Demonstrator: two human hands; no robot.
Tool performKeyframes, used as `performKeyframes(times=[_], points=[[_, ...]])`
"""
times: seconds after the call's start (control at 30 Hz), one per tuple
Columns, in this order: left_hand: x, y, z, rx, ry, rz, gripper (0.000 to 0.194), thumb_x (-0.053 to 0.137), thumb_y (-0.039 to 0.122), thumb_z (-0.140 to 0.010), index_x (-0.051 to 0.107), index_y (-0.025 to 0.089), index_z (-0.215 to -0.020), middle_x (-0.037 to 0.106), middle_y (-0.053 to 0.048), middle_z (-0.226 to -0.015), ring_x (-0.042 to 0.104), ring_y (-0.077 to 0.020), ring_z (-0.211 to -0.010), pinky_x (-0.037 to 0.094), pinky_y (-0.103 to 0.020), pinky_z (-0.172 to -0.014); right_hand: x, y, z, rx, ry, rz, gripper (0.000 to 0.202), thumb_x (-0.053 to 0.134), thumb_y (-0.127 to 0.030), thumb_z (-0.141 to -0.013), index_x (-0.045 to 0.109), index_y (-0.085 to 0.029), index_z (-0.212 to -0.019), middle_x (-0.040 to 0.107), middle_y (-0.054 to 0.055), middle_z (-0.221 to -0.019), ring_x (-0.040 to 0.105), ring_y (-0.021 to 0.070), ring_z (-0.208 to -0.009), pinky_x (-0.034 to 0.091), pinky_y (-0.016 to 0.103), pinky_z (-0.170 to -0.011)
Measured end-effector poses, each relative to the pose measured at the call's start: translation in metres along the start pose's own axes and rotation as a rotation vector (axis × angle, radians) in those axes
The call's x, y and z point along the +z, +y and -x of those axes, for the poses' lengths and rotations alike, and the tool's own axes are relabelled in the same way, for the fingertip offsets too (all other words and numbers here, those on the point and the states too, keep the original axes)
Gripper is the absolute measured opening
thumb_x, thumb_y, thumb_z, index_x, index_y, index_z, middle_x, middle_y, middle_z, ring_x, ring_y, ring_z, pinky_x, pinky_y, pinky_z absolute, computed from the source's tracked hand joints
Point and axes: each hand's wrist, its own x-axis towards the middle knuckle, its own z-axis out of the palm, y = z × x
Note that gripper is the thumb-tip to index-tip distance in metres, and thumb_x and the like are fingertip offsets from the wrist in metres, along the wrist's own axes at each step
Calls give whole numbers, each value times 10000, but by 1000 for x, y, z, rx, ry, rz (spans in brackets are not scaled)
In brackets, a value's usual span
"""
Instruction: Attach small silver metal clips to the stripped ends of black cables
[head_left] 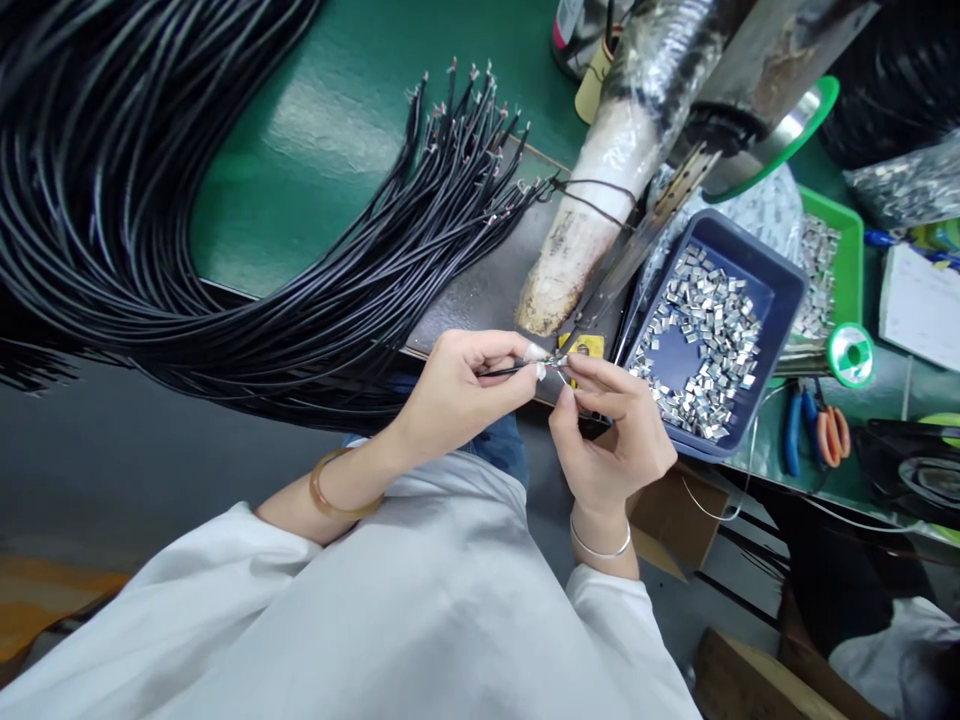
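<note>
My left hand [469, 385] pinches a thin black cable [495, 374] close to its end, where small coloured wires show. Thumb and index finger are closed on it, with white wraps on the fingertips. My right hand [615, 425] has its fingertips together at a small silver metal connector [561, 361] meeting the wire ends. A thin silvery strand, like solder wire, also shows at its thumb. Just above the fingertips is the tip of a soldering iron [574, 338], fixed on a stand. Behind it sits a yellow block [583, 348].
A large bundle of black cables [322, 290] with stripped ends lies at left. A blue tray [784, 290] holds many small metal connectors. A wrapped white tube [570, 240] slants overhead. To the right are a solder spool [853, 355], orange-handled pliers [832, 435] and a green tray [851, 240].
</note>
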Motion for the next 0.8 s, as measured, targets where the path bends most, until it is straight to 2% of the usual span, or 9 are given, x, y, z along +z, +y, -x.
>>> performKeyframes(times=[0.2,0.3,0.5,0.8], points=[[-2,-3,0,-24,-32,-16,133,656,206,-823,758,128,-787,580,13,-590,419,-57,-511,296,-185,-468,0,3,4,2,3,-18,201,686,-53,-831,605,-211,-926,770,41,-1057,762,148,-916,670,295,-802],[-1,-2,0,-26,-10,-7,107,678,207,-806,749,137,-769,571,14,-583,426,-65,-513,307,-195,-469,1,3,2,2,4,-12,192,684,-62,-835,610,-213,-929,771,43,-1036,761,154,-927,669,306,-819],[0,3,-1,-16,12,-10,85,689,197,-789,734,127,-770,439,51,-516,301,-49,-477,212,-203,-438,2,2,1,-6,32,0,191,673,-87,-849,598,-234,-945,765,39,-1061,764,169,-926,685,332,-779],[-2,-1,-1,-21,-56,38,105,652,181,-815,726,112,-786,462,46,-579,314,-46,-518,226,-193,-459,1,4,5,-33,7,7,198,686,-67,-829,601,-219,-923,776,50,-1055,769,158,-901,668,294,-773]])
